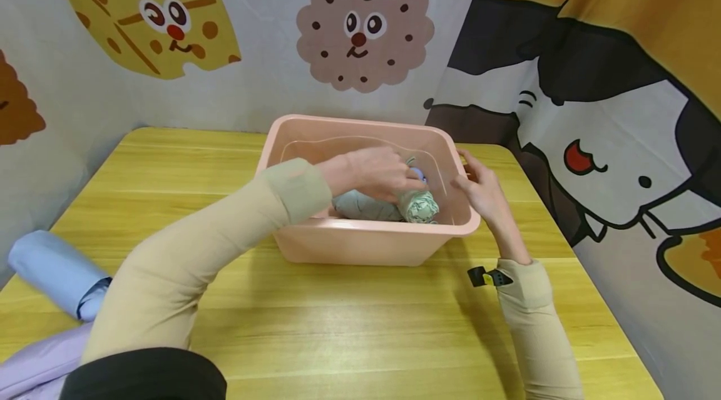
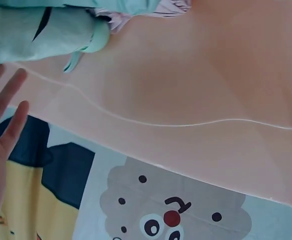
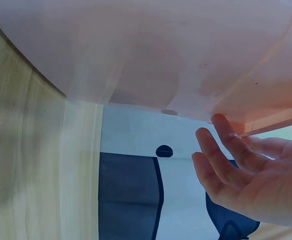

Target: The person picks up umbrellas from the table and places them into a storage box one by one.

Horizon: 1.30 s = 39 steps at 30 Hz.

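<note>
Near the back edge of the yellow wood-grain worktop (image 1: 349, 325) sits a rectangular pink plastic bin (image 1: 349, 243). Inside, by its front-right corner, lies a mint-green fabric roll (image 1: 419, 207). Over it reaches the left hand (image 1: 383, 173), its visible fingers spread (whether the thumb pinches, I cannot tell). The right hand (image 1: 484, 192) pinches the bin's right rim between fingers and thumb. A pale-blue fabric roll (image 1: 56, 270) lies near the worktop's left edge.

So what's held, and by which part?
The right hand holds the pink bin by its right rim; whether the left hand grips the green roll can't be told.
</note>
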### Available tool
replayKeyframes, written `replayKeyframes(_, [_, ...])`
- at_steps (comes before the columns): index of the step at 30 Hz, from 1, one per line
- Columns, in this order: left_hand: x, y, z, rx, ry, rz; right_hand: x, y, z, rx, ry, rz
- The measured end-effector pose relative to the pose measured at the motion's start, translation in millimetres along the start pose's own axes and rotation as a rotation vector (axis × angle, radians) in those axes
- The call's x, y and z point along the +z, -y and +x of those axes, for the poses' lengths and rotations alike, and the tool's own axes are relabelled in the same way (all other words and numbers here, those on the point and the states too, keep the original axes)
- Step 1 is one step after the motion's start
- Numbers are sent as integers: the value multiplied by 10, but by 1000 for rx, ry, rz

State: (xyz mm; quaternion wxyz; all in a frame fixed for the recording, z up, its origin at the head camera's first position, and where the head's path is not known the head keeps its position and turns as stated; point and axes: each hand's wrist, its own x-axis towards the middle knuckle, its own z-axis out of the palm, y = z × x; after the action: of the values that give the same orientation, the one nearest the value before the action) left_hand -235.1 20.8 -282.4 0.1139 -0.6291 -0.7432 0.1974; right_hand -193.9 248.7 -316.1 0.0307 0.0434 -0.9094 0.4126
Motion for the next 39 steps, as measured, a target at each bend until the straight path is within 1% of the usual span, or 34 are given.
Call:
replayKeyframes(3, [-60, -10, -40, -54, 13, -53, -3, -3, -4, 4, 1, -2])
replayKeyframes(6, [-155, -8, -85, -108, 15, -103, -2, -6, -8, 5, 3, -1])
replayKeyframes(8, [-234, 4, -124, -145, 3, -141, -1, -8, -10, 8, 4, -3])
replayKeyframes(10, [-317, 20, -177, -178, -25, -177, 1, -11, -12, 11, 6, -4])
replayKeyframes(14, [-467, 51, -319, -248, -67, -237, -1, -18, -16, 4, 0, -11])
replayKeyframes(16, [-537, 59, -398, -290, -74, -259, -7, -17, -17, -8, -6, -18])
replayKeyframes(19, [-611, 70, -533, -347, -103, -303, -11, -9, -17, -20, -10, -22])
replayKeyframes(22, [-640, 69, -668, -385, -156, -341, -7, -6, -12, -15, -7, -17])
replayKeyframes(24, [-652, 62, -748, -393, -192, -356, 0, -11, -2, -11, -3, -14])
replayKeyframes(29, [-713, 34, -914, -417, -247, -380, 9, -19, 10, -5, 1, 4])
replayKeyframes(33, [-718, 4, -1083, -438, -301, -347, 2, -5, 5, -1, -4, 15])
replayKeyframes(36, [-690, -51, -1243, -457, -324, -319, -2, 6, 1, -2, 0, 13])
replayKeyframes(39, [-647, -114, -1403, -478, -333, -303, -6, 8, 2, -4, 0, 18])
